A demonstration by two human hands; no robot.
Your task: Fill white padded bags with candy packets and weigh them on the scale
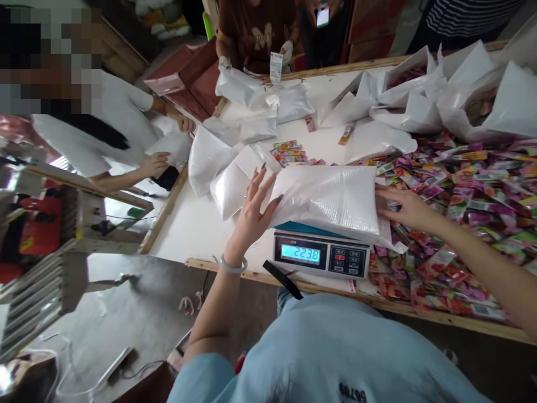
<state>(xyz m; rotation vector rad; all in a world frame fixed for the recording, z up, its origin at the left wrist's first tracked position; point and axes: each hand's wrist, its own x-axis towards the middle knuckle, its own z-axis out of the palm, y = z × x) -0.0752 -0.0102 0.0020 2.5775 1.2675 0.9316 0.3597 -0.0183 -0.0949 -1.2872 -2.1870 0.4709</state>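
Note:
A filled white mailer bag [327,196] lies flat on the weighing scale [321,254], whose lit display reads 2238. The bag covers most of the scale's pan. At its left end my left hand [254,207] is open, fingers spread, the thumb near the bag's surface; a pale bangle circles the wrist. Over on the right my right hand [400,207] holds the bag's end edge, with its fingertips partly hidden by the plastic. A loose flap of the bag hangs past the scale's right corner.
Colourful small sachets [470,212] are heaped on the right. Open white bags [406,106] of sachets stand behind; filled bags [229,173] lie to the left. A black strip [282,279] crosses the wooden table edge. Co-workers handle bags at the left [163,151] and far side [255,33].

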